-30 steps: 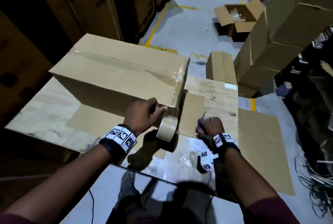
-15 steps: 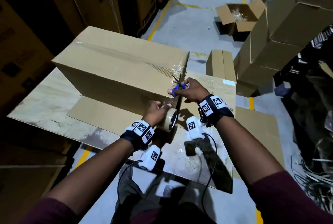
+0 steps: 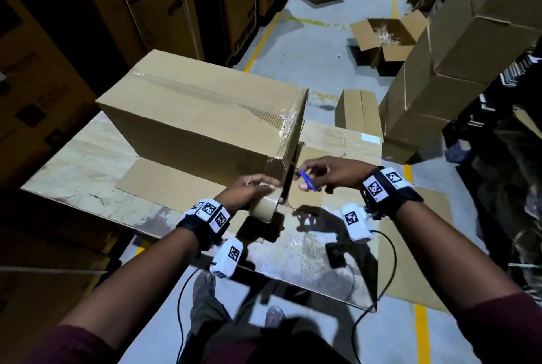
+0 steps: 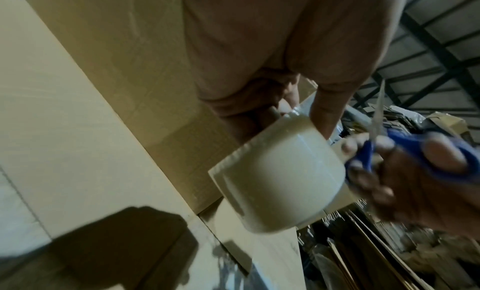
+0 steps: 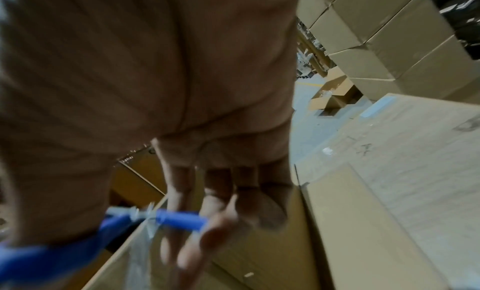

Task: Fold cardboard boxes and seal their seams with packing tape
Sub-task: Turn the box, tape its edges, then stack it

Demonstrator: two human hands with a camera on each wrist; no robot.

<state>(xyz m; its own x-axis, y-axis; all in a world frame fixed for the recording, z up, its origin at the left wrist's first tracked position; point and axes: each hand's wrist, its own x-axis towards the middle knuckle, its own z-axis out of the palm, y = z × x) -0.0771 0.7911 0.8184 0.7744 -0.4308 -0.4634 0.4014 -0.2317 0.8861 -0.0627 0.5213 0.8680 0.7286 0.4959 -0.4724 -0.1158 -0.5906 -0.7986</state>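
Note:
A closed cardboard box (image 3: 205, 117) lies on the work table (image 3: 73, 167), with clear tape along its top seam and down its near right end. My left hand (image 3: 249, 187) grips a roll of packing tape (image 3: 264, 206) (image 4: 283, 177) just below the box's near right corner. My right hand (image 3: 325, 171) holds blue-handled scissors (image 3: 306, 182) (image 4: 420, 155) (image 5: 166, 218) next to the roll, beside that same corner. A strip of clear tape runs from the roll up onto the box. The scissor blades are blurred.
A flat sheet of cardboard (image 3: 164, 182) lies under the box on the table. Stacked cardboard boxes (image 3: 457, 64) rise at the right, an open box (image 3: 384, 38) sits on the floor beyond, and a folded flat box (image 3: 359, 111) leans behind the table. Dark shelving stands at the left.
My right hand picked the scissors up off the table, raised them to the box's top corner, then lowered them beside the tape roll. My left hand kept hold of the roll.

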